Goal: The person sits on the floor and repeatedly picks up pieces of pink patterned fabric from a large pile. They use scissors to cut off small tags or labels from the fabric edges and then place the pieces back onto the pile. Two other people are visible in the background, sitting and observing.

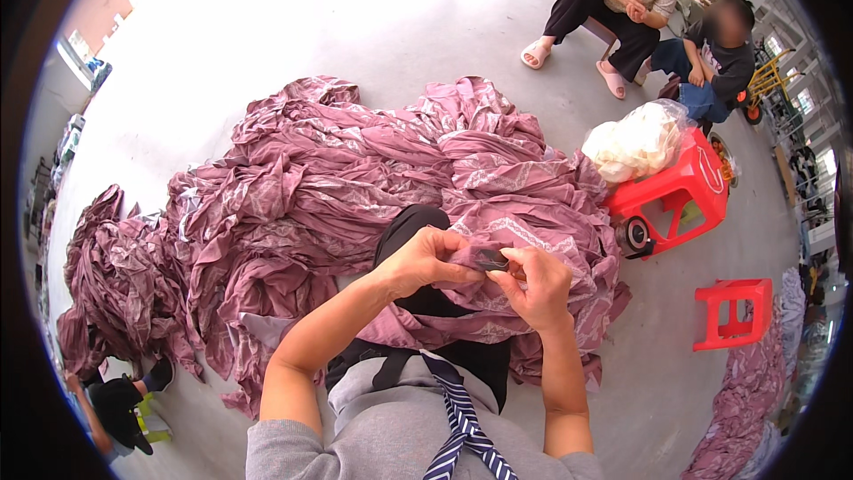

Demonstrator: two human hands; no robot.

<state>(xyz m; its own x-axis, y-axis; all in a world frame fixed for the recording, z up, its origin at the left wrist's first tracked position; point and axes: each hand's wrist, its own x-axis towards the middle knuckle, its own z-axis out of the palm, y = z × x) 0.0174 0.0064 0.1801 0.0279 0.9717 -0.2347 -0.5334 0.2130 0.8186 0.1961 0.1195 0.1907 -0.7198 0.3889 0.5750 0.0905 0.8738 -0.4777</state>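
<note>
In front of my lap, my left hand (426,260) is closed around a gathered bit of mauve patterned fabric (346,169). My right hand (540,286) pinches at the same spot, thumb and fingers together beside a small dark piece (490,259) between the two hands. What kind of thing that piece is cannot be made out; the fingers partly cover it. The fabric spreads in a large crumpled heap over the floor ahead and to the left, with pale printed bands, and part of it lies across my black-trousered legs.
A red plastic stool (689,180) at the right bears a clear bag of cream-coloured material (633,142). A black round object (634,236) is at its near side. Farther right stands a smaller red stool (755,313) by more fabric. Two people sit back right; another is at lower left.
</note>
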